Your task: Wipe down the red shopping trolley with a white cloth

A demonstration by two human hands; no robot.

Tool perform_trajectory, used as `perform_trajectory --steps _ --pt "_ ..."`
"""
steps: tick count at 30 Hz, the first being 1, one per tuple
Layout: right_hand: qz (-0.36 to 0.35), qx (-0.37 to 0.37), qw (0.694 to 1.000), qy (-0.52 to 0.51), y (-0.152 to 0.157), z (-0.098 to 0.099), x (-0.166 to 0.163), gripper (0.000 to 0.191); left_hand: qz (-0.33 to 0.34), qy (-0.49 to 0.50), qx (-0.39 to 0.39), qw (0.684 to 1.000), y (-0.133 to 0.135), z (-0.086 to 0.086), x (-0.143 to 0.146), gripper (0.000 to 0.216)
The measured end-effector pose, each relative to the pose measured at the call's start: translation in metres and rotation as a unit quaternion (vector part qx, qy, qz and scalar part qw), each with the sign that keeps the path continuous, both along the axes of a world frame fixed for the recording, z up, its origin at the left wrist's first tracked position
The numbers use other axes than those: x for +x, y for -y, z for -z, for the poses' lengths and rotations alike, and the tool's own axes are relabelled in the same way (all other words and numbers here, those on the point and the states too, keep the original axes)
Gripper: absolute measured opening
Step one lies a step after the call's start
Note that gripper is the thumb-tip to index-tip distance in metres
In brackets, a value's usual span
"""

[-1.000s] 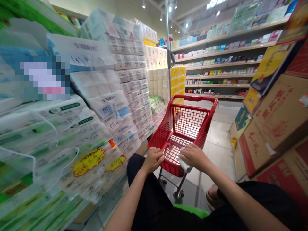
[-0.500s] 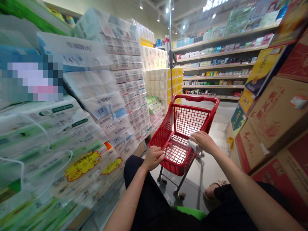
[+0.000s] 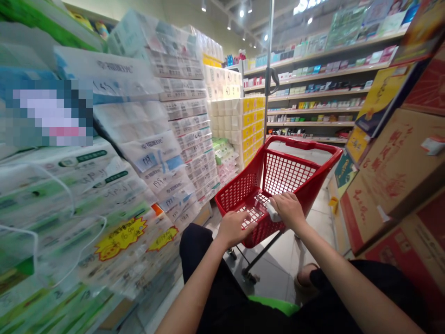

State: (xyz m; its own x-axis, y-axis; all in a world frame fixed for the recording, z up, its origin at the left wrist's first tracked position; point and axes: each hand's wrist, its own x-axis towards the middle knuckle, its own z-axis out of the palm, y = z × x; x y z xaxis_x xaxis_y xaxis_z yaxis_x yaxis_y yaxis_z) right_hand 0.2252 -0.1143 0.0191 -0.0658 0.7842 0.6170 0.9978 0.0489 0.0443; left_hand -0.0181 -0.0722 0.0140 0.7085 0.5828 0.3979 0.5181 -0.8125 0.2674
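Observation:
A red plastic shopping cart point(image 3: 290, 171) with a grid-walled basket stands at an angle in front of my knees. My left hand point(image 3: 237, 227) is at the near rim, its fingers bent over the edge and its thumb apart from them. My right hand point(image 3: 288, 211) is closed on a crumpled white cloth or tissue point(image 3: 273, 212), pressed against the near right rim. Through the grid of the basket the floor shows. Both hands hide parts of the rim.
Wrapped tissue packs point(image 3: 156, 153) are stacked high on the left, with yellow price tags point(image 3: 120, 238). Cardboard cartons point(image 3: 396, 176) line the right side. A metal pole point(image 3: 269, 55) rises behind the cart. Stocked shelves point(image 3: 313, 97) stand at the back. A green seat edge point(image 3: 273, 304) shows below me.
The cart has turned, its handle end swinging to the right. My left hand has shifted right along the near rim. The right hand keeps the white cloth or tissue at the rim.

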Motion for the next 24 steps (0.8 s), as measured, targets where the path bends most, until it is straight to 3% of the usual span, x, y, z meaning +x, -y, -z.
perform_trajectory --steps 4,8,18,21,24 --pt "-0.010 0.004 1.000 0.005 0.007 0.000 -0.011 0.037 -0.050 -0.045 -0.006 0.998 0.014 0.006 0.022 0.032" --pt "-0.045 -0.021 0.999 0.016 0.013 -0.002 -0.001 0.034 -0.067 -0.091 0.005 0.994 0.010 0.010 0.022 0.030" --pt "0.028 0.009 0.999 0.036 0.033 -0.028 0.102 0.033 -0.071 -0.095 0.075 0.990 -0.002 0.018 0.004 0.035" --pt "0.057 0.031 0.998 0.015 0.035 -0.023 0.096 0.034 -0.062 -0.081 0.074 0.992 -0.005 0.020 0.003 0.033" --pt "0.075 0.046 0.996 -0.019 0.034 -0.012 0.065 0.034 -0.054 -0.077 0.076 0.993 -0.008 0.019 0.002 0.031"
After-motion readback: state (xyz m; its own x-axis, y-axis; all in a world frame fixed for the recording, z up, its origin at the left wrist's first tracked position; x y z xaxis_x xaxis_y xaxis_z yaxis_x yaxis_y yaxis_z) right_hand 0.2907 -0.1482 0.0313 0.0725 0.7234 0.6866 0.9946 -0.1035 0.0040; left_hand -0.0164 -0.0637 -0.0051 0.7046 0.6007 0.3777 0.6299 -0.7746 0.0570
